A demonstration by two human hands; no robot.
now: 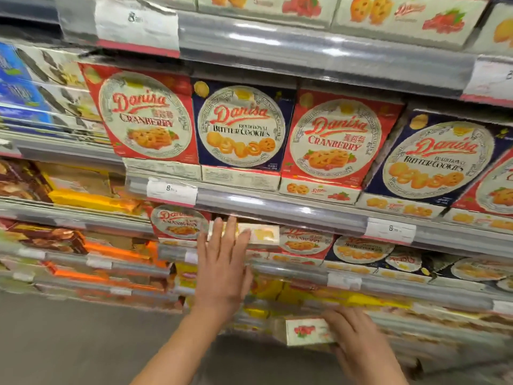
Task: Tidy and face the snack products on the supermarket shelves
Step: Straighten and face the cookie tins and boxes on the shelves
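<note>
Red and navy Danisa cookie boxes stand face-out on the middle shelf, among them a cranberry box [144, 115] and a butter cookies box [241, 126]. On the shelf below, my left hand [222, 262] reaches in with straight fingers touching a cream-sided cookie box [263, 234] that lies side-on between a red cranberry box [179, 222] and further cranberry boxes [305, 241]. Lower down, my right hand [352, 345] grips a cream cranberry box [306, 330] by its right end, held in front of the lowest shelves.
Silver shelf rails [277, 207] with white price tags [172, 188] run across the front. Orange and yellow snack packs [111, 251] fill the left shelves. Blue boxes [16, 87] stand at the far left. Grey floor [69, 343] lies at the bottom left.
</note>
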